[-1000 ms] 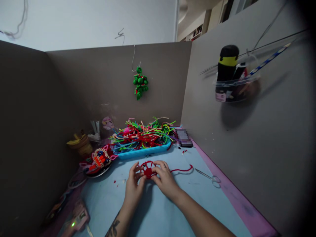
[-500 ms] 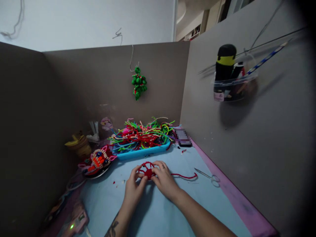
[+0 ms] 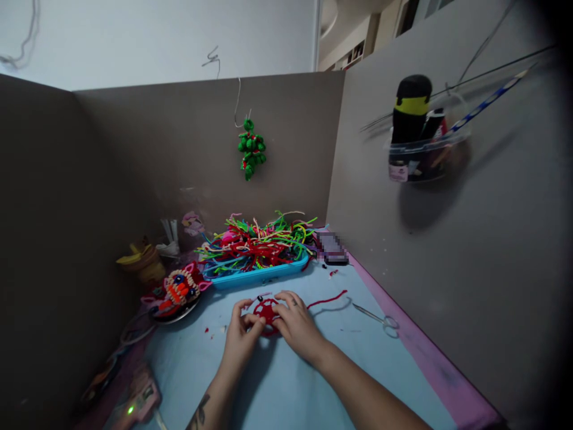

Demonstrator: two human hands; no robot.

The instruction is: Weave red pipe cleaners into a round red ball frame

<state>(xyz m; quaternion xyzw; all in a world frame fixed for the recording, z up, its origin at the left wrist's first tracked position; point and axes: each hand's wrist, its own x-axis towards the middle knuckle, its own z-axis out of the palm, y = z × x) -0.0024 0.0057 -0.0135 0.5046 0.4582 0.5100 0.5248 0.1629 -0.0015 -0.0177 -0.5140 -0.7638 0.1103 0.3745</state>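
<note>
Light blue mat w/ pink edge, grey cubicle walls. No legible text. Left hand & right hand both pinch red pipe-cleaner piece mid-mat, before blue tray.

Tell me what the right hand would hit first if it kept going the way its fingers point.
The right hand points up-left, so past the red piece it grips, probably the blue tray; depth is unclear.

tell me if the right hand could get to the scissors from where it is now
Probably yes. The scissors lie flat on the blue mat to the right of the right hand, with only bare mat and a loose red strand between them. That hand is pinching the red piece though, so it would have to let go.
</note>
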